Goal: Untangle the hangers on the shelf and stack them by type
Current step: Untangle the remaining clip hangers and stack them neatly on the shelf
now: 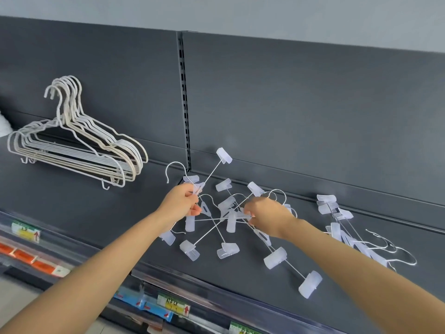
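A tangle of metal clip hangers [228, 220] with frosted plastic clips lies in the middle of the dark grey shelf [72, 213]. My left hand [180, 202] pinches one hanger at the base of its wire hook, lifting it at the tangle's left edge. My right hand [267, 214] grips a clip and rod in the tangle's centre right. A stack of white and beige wire hangers [77, 145] lies at the shelf's left. A second, neater pile of clip hangers [349, 235] sits to the right, partly hidden by my right forearm.
The shelf's back panel [313, 116] rises behind, with a slotted upright [184, 100] at its middle. Price tags [173, 306] line the front rail below. Lower shelves with orange packets [24, 256] show at bottom left.
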Demonstrator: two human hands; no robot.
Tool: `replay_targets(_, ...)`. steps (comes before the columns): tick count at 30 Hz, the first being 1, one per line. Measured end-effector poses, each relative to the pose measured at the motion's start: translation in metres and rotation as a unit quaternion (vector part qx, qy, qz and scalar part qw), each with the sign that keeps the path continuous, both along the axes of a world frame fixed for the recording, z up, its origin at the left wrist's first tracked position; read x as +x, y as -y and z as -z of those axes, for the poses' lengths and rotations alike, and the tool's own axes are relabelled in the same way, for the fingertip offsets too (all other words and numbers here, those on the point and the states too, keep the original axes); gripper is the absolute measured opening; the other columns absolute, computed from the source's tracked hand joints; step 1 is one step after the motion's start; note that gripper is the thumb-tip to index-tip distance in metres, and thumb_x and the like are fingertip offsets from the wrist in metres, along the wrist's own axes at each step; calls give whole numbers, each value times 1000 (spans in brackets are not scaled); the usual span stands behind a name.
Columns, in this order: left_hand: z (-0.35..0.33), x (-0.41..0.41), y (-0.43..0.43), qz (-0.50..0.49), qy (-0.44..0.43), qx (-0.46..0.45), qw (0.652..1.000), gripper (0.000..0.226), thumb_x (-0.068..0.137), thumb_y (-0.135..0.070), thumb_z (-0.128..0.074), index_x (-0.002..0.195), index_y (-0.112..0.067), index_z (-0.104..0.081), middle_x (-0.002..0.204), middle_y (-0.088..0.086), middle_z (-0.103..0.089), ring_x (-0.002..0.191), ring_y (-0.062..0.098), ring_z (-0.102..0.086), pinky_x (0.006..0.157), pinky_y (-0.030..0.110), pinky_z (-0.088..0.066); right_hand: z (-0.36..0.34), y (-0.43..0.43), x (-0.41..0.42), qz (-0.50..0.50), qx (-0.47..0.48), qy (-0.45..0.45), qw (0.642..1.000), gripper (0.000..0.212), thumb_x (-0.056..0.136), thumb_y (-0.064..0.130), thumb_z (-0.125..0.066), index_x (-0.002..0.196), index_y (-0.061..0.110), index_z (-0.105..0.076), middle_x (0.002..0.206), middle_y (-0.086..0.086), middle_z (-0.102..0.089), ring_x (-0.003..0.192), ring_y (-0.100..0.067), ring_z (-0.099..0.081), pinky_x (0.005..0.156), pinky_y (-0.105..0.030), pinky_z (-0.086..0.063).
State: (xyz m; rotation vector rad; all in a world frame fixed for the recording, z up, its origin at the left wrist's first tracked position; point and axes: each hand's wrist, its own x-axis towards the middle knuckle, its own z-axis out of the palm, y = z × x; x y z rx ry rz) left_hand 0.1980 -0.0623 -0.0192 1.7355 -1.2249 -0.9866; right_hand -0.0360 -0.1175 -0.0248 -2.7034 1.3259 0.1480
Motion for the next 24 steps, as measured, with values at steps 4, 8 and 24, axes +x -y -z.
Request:
replay_targets(4,-2,-7,3,9,3,-7,1000,16,91,2,-43,98,11,-54,80,13,-52,61,17,-63,57,21,-56,9,-9,-12,-19,-77,30,996,15,89,7,-48,102,10,-55,105,-7,-54,99,-26,-52,64,-31,-39)
replay_targets(8,-1,-12,2,43,38,-20,998,10,89,-1,-49,91,8,-54,72,13,-52,56,13,-59,58,21,-54,15,-24,-38,-56,-106,3,993,28,80,-6,-42,97,9,-58,101,-8,-55,95,-27,-53,65,-28,-30)
replay_targets(24,11,-51,6,94,263,1,960,26,72,-3,-68,64,-12,-45,75,6,-57,63,21,-47,58,29,-38,-1,-31,-39,-44,-130,-68,988,24,72,-6,-46,75,18,-48,68,1,-44,70,-27,-42,73,-33,-29)
